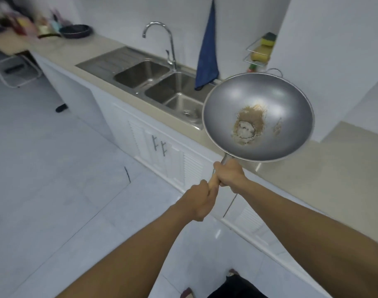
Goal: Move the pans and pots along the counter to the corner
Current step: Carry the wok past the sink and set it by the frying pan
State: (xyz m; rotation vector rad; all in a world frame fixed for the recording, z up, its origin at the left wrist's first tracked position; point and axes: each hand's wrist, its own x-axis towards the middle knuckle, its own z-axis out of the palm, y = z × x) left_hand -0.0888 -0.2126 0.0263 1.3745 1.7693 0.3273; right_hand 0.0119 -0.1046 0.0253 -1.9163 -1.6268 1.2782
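The wok (259, 117), grey with a browned patch in its bowl, hangs in the air over the front edge of the worktop (312, 179), just right of the double sink (158, 82). It is not set down, so I judge its move only partway done. A dark pan (76, 31) sits at the worktop's far end among blurred things. Both hands clasp the wok's handle, the right hand (230, 175) nearest the bowl and the left hand (199, 201) just behind it, fingers curled round.
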